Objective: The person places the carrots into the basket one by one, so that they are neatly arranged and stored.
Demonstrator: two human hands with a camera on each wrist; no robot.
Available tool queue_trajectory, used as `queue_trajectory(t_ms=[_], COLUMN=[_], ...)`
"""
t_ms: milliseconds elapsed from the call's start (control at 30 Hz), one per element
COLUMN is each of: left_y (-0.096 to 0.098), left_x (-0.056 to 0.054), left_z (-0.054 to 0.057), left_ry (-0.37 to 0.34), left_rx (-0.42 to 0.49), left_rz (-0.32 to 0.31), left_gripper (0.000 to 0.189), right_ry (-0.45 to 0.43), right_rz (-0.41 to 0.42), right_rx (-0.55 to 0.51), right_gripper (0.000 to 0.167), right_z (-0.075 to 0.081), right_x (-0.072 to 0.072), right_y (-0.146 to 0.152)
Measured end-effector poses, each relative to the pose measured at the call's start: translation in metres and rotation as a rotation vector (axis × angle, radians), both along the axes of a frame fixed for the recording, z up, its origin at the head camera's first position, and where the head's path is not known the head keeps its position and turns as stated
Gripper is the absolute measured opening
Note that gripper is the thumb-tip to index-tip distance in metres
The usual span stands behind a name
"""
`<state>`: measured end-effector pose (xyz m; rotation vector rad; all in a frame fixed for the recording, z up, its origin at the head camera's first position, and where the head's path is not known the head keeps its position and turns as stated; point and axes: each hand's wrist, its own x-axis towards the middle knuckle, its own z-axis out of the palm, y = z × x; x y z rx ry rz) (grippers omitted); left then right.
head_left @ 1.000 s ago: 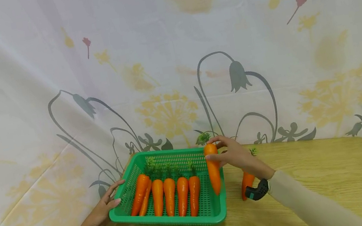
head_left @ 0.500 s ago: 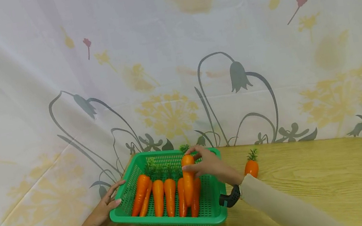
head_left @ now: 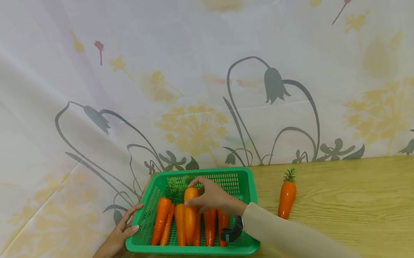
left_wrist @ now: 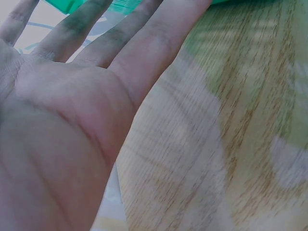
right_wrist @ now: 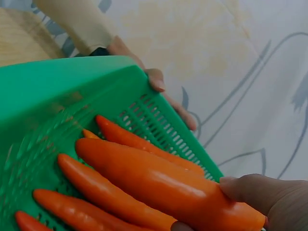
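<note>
A green plastic basket stands on the table, holding several orange carrots with green tops. My right hand pinches a carrot near its top end, thumb and fingers on either side. That carrot hangs tip toward me over the basket's middle, in front of other carrots. In the right wrist view, the held carrot lies above the others, with the thumb on it. My left hand touches the basket's left rim. Its fingers look straight in the left wrist view.
One more carrot with a leafy top lies on the wooden table, right of the basket. A pale flower-print cloth hangs behind the table and along its left side.
My right hand has carried its carrot leftward from the basket's right side to the middle, and lower. The carrot on the table shows fully now. The left hand stays at the rim.
</note>
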<state>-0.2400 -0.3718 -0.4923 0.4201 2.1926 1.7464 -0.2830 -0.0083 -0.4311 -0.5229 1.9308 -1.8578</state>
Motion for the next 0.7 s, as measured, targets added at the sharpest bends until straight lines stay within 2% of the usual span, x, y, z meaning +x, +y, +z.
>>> queue_trajectory(t_ms=[167, 467, 700], left_y=[0.000, -0.001, 0.000], left_x=[-0.001, 0.001, 0.000], left_z=[-0.001, 0.000, 0.000], left_ry=[-0.016, -0.011, -0.001], left_rx=[0.023, -0.007, 0.001], left_rz=[-0.007, 0.017, 0.004], left_gripper=[0.061, 0.062, 0.061], right_ry=[-0.029, 0.018, 0.074], right_rz=[-0.012, -0.090, -0.081], right_rx=[-0.005, 0.132, 0.241], right_gripper=[0.047, 0.050, 0.063], right_z=[-0.010, -0.019, -0.021], right_x=[0.000, 0.000, -0.001], right_y=[-0.024, -0.055, -0.063])
